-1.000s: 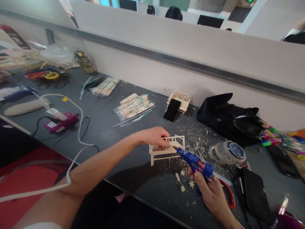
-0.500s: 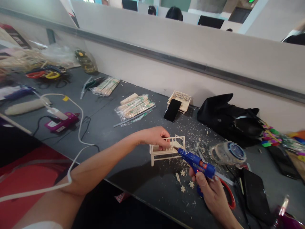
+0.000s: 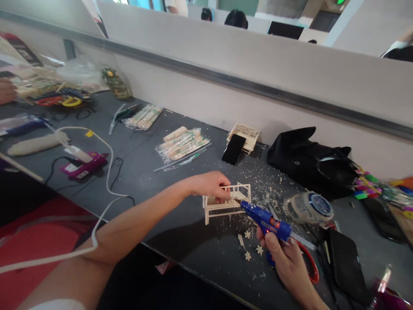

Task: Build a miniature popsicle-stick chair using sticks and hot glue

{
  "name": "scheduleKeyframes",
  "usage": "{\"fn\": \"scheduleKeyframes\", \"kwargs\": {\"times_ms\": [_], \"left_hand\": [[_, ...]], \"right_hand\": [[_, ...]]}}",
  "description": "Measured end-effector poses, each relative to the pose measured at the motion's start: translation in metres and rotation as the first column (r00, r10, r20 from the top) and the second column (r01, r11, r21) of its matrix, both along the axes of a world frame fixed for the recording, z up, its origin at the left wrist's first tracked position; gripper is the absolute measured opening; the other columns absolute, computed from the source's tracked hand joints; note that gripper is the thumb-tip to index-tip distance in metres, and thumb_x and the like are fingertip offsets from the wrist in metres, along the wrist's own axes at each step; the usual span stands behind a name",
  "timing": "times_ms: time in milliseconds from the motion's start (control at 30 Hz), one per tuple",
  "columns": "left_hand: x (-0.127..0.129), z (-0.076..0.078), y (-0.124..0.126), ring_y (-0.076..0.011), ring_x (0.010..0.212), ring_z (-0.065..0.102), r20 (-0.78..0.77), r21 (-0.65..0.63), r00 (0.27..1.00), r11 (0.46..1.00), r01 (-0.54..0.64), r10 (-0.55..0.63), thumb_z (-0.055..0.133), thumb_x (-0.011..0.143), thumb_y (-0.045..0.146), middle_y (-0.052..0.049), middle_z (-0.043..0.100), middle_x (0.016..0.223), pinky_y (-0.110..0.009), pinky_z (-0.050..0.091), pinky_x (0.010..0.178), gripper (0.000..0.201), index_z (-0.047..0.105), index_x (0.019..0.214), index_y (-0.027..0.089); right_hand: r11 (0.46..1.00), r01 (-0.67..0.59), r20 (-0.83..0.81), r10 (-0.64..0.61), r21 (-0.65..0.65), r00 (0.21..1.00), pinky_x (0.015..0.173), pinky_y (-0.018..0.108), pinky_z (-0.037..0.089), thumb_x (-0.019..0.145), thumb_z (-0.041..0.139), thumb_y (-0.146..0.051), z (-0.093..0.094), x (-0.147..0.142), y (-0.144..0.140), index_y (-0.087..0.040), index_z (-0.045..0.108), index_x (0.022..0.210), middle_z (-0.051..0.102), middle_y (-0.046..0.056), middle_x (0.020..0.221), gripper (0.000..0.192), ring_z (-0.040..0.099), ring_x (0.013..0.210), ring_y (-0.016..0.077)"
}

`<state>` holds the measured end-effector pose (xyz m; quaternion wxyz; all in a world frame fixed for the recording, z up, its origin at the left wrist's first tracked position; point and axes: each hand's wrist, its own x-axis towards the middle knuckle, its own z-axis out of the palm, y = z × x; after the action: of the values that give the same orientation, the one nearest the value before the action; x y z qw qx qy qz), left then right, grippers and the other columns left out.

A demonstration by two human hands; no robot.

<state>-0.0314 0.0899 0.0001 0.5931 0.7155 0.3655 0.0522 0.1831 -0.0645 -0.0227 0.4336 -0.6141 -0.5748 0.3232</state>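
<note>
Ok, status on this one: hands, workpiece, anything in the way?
Left hand steadying small wooden frame. Right hand gripping blue glue gun, nozzle at frame's right end. Wood scraps around, nothing between.

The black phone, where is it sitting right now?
In the head view the black phone leans against a small wooden lattice piece by the back wall, beyond the left hand and left of the black bag.

Black bag [image 3: 309, 161], phone [image 3: 233, 149], stick packets [image 3: 181, 144].
</note>
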Motion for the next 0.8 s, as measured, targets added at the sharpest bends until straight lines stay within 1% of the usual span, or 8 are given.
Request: {"fn": "scheduleKeyframes", "kwargs": {"times_ms": [100,200,300,433,567,700,800], "left_hand": [[-0.0008,-0.0017,0.0002,-0.0118,0.058,0.060,0.007,0.013,1.000,1.000,0.006,-0.006,0.064,0.070,0.021,0.003,0.065,0.057,-0.023,0.043,0.064,0.008,0.063,0.062,0.018],[-0.0012,-0.0031,0.0000,-0.0111,0.057,0.059,0.017,0.035,1.000,0.999,0.009,-0.009,0.063,0.069,0.020,0.003,0.064,0.056,-0.022,0.042,0.063,0.008,0.062,0.061,0.018],[-0.0012,-0.0031,-0.0003,-0.0115,0.057,0.059,0.009,0.024,1.000,1.000,0.001,-0.001,0.063,0.069,0.021,0.003,0.064,0.056,-0.023,0.042,0.062,0.009,0.061,0.061,0.018],[-0.0015,-0.0046,-0.0001,-0.0113,0.057,0.060,0.011,0.023,1.000,1.000,0.009,-0.009,0.064,0.069,0.022,0.004,0.064,0.056,-0.023,0.043,0.062,0.011,0.061,0.060,0.018],[-0.0017,-0.0081,0.0007,-0.0113,0.057,0.061,0.027,0.037,1.000,0.999,0.003,-0.004,0.064,0.070,0.022,0.003,0.065,0.057,-0.023,0.044,0.062,0.011,0.061,0.060,0.018],[-0.0010,-0.0084,0.0008,-0.0123,0.057,0.060,0.025,0.002,1.000,1.000,-0.011,0.011,0.065,0.069,0.023,0.001,0.066,0.060,-0.025,0.045,0.063,0.010,0.061,0.061,0.018],[-0.0003,-0.0068,0.0003,-0.0125,0.057,0.059,0.018,-0.020,1.000,1.000,-0.024,0.024,0.064,0.068,0.022,0.001,0.065,0.059,-0.025,0.045,0.063,0.010,0.061,0.061,0.018]], "right_hand": [[1.000,0.007,0.004,-0.007,0.001,1.000,0.054,0.025,0.058,0.082,0.057,-0.069,0.0002,0.0003,0.0001,-0.019,0.076,0.076,0.072,0.006,0.061,0.054,0.065,0.051,0.0178],[0.999,0.008,-0.023,-0.009,-0.033,1.000,0.056,0.027,0.059,0.081,0.056,-0.071,-0.0018,0.0017,-0.0005,-0.019,0.076,0.076,0.072,0.007,0.063,0.056,0.068,0.056,0.0201],[0.998,0.006,-0.035,-0.008,-0.060,0.999,0.057,0.027,0.059,0.080,0.058,-0.071,-0.0040,0.0033,-0.0015,-0.019,0.076,0.077,0.073,0.007,0.064,0.055,0.070,0.060,0.0215],[0.998,0.030,-0.029,-0.031,-0.046,0.999,0.057,0.027,0.059,0.079,0.059,-0.071,-0.0050,0.0036,-0.0026,-0.020,0.076,0.076,0.072,0.006,0.063,0.054,0.066,0.055,0.0194],[0.998,0.025,-0.051,-0.028,-0.057,0.998,0.056,0.027,0.058,0.079,0.059,-0.071,-0.0064,0.0026,-0.0034,-0.020,0.076,0.075,0.070,0.005,0.060,0.053,0.065,0.055,0.0189],[0.998,0.027,-0.040,-0.030,-0.053,0.999,0.057,0.027,0.059,0.080,0.058,-0.070,-0.0083,0.0021,-0.0044,-0.020,0.076,0.077,0.070,0.005,0.060,0.054,0.065,0.055,0.0190],[0.998,0.033,-0.029,-0.035,-0.056,0.999,0.057,0.027,0.059,0.080,0.059,-0.070,-0.0085,0.0022,-0.0048,-0.020,0.075,0.074,0.070,0.005,0.059,0.053,0.065,0.053,0.0187]]}}
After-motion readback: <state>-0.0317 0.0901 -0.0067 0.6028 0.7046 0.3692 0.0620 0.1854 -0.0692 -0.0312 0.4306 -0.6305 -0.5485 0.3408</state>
